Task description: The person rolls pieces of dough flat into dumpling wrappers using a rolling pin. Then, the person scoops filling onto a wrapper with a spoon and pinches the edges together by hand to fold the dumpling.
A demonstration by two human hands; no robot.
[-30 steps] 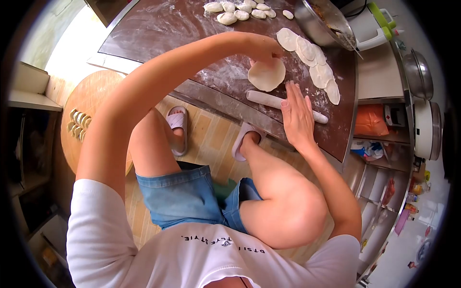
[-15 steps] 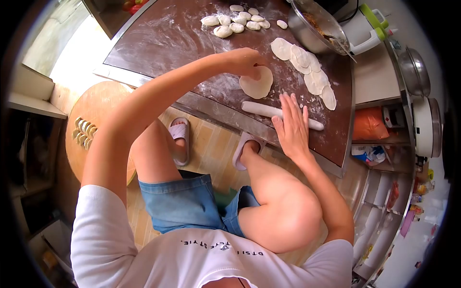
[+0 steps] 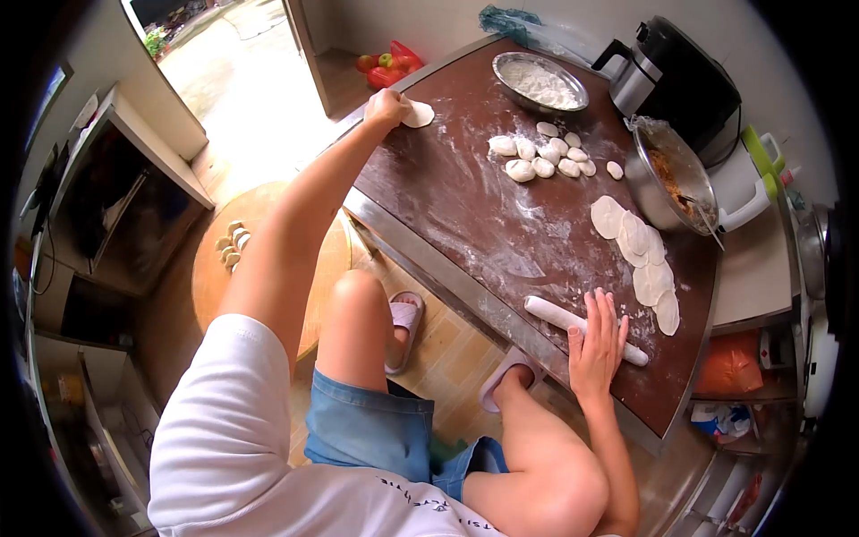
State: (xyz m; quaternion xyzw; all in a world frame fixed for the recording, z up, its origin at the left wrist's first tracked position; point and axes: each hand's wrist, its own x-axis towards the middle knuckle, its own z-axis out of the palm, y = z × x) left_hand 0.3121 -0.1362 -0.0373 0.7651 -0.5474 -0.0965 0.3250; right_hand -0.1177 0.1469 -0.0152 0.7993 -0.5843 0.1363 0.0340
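Observation:
At the far left corner of the brown table (image 3: 465,206), my left hand (image 3: 387,107) has its fingers closed on the edge of a round dough wrapper (image 3: 418,114). My right hand (image 3: 597,349) lies with fingers stretched out over a floury rolling pin (image 3: 555,314) near the table's front edge. Beyond the pin, overlapping flat wrappers (image 3: 633,239) form a row. Several small dough pieces (image 3: 522,170) sit farther back on the floured surface.
A bowl of flour (image 3: 541,83) stands at the back, and a metal bowl of filling (image 3: 671,174) with a utensil at the right. Behind it are a black appliance (image 3: 684,85) and a white-and-green one. Shaped dumplings (image 3: 234,243) rest on a round wooden board (image 3: 210,277) at left.
My left hand has carried the wrapper away from beside the rolling pin to the table's far left corner. My right hand stays at the pin. The view has turned toward the left and back.

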